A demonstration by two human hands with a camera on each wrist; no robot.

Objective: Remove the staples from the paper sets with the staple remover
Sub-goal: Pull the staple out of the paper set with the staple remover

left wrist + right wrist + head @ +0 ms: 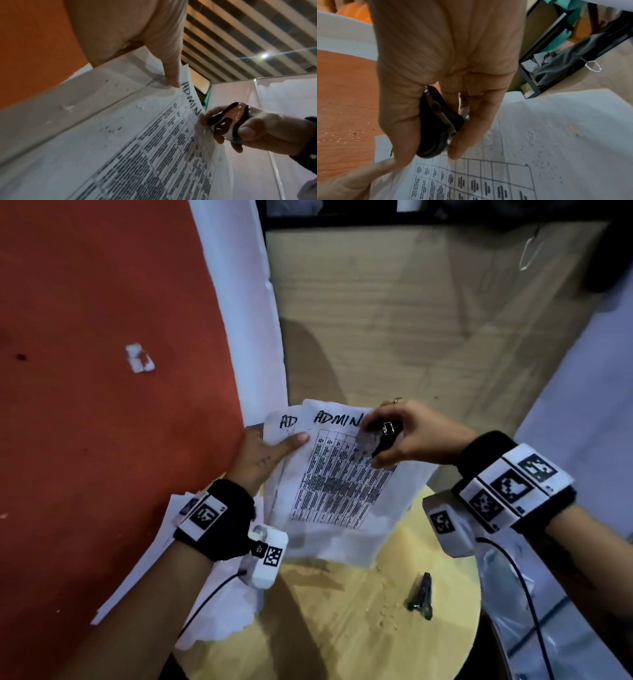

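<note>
The left hand [265, 451] pinches the paper set [337, 474] at its upper left corner, thumb pressed flat on the top sheet beside the handwritten "ADMIN" and fingers behind it. At the sheet's upper right corner, the right hand [406, 436] is curled around the black staple remover [382, 436], thumb and fingers squeezing its sides. Below both grips lie a round wooden table [342, 628], loose papers [219, 604] and a second black tool [420, 595]; an orange floor [85, 440] spreads to the left.

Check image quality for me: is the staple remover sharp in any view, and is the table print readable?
Head view: dim, staple remover smeared in the right hand. Left wrist view: sharpest, glare on its metal; paper print blurred, "ADMIN" legible. Right wrist view: soft, tool dark.
</note>
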